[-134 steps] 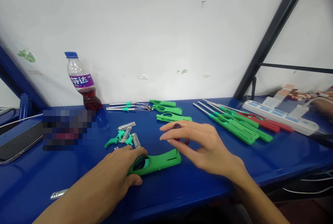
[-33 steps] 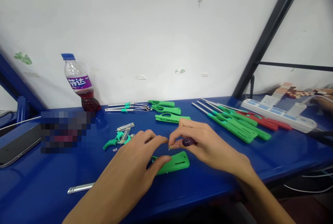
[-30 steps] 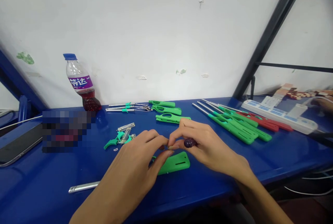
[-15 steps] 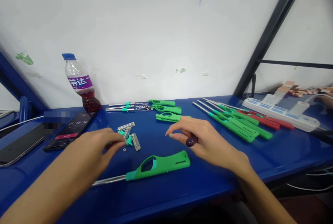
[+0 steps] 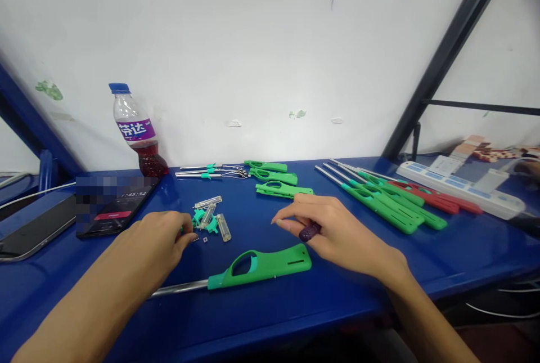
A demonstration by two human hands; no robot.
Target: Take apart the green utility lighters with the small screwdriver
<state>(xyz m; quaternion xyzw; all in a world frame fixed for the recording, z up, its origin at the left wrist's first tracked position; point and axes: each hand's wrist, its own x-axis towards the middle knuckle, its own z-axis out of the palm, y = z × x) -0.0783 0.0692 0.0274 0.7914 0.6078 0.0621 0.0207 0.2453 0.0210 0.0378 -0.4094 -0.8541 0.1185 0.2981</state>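
My left hand [image 5: 166,233] is closed, thumb and fingertips together at the left edge of a small pile of parts; what it pinches, if anything, is hidden. In that pile lie clear plastic fuel tanks [image 5: 224,228] and teal plastic pieces [image 5: 212,224], with a tiny square piece [image 5: 205,240] in front. My right hand [image 5: 333,228] hovers over the table, fingers curled round a dark purple tool handle [image 5: 309,232]; the tool's other end is not visible. Between and below the hands lies a green long-necked lighter [image 5: 265,265], its metal tube pointing left under my left forearm.
At the back lie green lighter casings [image 5: 274,176] and metal tubes with wires [image 5: 206,174]. Several green lighters [image 5: 390,205] and red ones [image 5: 434,197] lie right, before a white power strip [image 5: 459,189]. A bottle [image 5: 139,132] and a phone [image 5: 122,208] are left.
My left hand has drawn slightly left, away from a clear fuel tank, which now rests on the pile. My right hand stays nearly still with the dark handle. The view has shifted slightly.
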